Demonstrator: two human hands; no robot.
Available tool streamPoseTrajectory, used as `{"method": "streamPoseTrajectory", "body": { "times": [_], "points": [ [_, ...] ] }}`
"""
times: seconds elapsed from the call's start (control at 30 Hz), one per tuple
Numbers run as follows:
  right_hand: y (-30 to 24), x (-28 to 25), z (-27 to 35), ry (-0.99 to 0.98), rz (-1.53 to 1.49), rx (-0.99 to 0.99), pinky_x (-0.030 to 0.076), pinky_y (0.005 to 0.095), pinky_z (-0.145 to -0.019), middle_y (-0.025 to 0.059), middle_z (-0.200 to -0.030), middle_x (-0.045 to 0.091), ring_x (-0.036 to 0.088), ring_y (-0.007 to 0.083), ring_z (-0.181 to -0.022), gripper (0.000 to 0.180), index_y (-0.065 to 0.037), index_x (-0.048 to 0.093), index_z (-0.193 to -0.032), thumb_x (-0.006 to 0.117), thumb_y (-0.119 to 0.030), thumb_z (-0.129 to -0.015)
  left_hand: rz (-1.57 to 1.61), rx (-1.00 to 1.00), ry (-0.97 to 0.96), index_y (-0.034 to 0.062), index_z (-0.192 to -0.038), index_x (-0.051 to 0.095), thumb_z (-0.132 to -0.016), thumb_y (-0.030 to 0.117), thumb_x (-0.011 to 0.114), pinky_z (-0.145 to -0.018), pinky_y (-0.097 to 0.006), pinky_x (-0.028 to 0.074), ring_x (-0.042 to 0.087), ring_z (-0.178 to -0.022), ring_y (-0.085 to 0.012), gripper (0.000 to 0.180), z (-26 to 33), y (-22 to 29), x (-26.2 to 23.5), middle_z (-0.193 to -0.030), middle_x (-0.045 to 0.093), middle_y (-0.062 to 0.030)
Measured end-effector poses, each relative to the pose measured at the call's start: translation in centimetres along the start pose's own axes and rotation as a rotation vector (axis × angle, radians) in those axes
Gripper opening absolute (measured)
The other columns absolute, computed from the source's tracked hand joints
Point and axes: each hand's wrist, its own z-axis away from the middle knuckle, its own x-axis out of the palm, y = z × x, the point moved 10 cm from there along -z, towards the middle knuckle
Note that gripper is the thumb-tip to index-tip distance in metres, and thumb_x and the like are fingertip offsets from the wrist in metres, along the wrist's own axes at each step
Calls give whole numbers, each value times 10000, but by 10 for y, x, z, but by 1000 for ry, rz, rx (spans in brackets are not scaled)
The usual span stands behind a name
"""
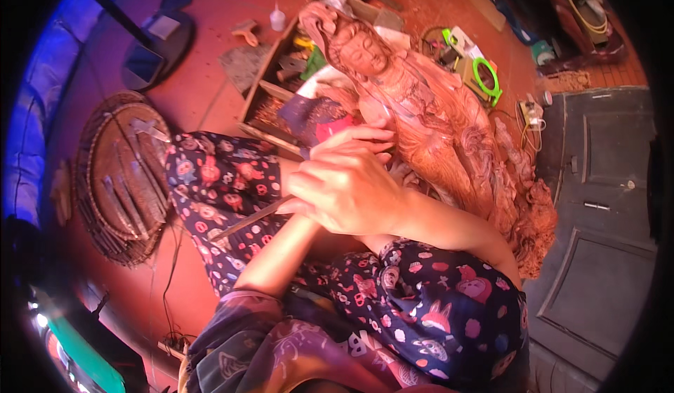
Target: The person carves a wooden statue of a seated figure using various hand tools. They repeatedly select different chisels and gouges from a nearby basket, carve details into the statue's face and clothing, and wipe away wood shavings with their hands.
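My right hand (347,186) is closed around a slim, dark carving tool (251,222), whose long shank sticks out toward the lower left. My left hand (349,139) lies under and beyond the right one, mostly covered by it; some of its fingers reach toward the carving, but their grip is hidden. A large reddish wooden statue (435,123) of a robed figure leans in front of me, its carved head at the upper left and its ornate base at the lower right. Both hands are close against its left side. The tool's working tip is out of sight.
Left of the statue stands a divided wooden box (263,105) with cloths and tools. A round woven tray (91,175) holds several long tools on the floor at left. A green ring-shaped item (486,82) lies beyond the statue; a dark panelled door (597,154) is at right.
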Motion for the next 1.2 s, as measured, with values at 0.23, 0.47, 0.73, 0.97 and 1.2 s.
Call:
{"method": "streamPoseTrajectory", "body": {
  "times": [0.23, 0.47, 0.73, 0.97, 1.2],
  "points": [
    [20, -8, -8, 54, -11, 105, 527, 388, -618, 87, -709, 619, 687, 258, -672, 376, -53, 588, -838, 777, -373, -781, -233, 246, 264, 59, -1028, 608, -839, 72, 776, -1176, -476, 322, 469, -1367, -349, 254, -13, 40, -19, -1463, 487, -263],
    [37, 2, 5, -1, 141, 161, 539, 379, -558, 105, -652, 640, 698, 248, -630, 199, -68, 576, -749, 701, -219, -782, -242, 212, 284, 36, -1085, 553, -794, 43, 802, -1052, -347, 457, 484, -1350, -270, 383, -17, 27, -8, -1562, 359, -247],
    [48, -15, 17, 71, 217, 292, 521, 376, -550, 41, -680, 597, 661, 232, -630, 200, -101, 612, -831, 748, -184, -711, -87, 129, 280, 1, -1205, 541, -1005, 246, 555, -931, -277, 503, 602, -1025, -139, 317, -25, 6, -3, -1230, 550, -131],
    [58, -12, 12, 39, 151, 263, 516, 398, -573, 58, -649, 613, 680, 260, -653, 225, -92, 618, -809, 765, -221, -698, -74, 133, 273, 0, -1215, 535, -1002, 254, 551, -944, -279, 494, 589, -1051, -143, 331, -31, 2, -4, -1253, 539, -135],
    [63, -17, 16, 100, 179, 357, 529, 407, -601, 83, -624, 599, 668, 300, -648, 246, -93, 601, -775, 781, -225, -672, -91, 128, 261, 0, -1224, 529, -1000, 262, 547, -957, -281, 485, 576, -1077, -148, 345, -28, 2, 0, -1276, 528, -139]
  ]
}}
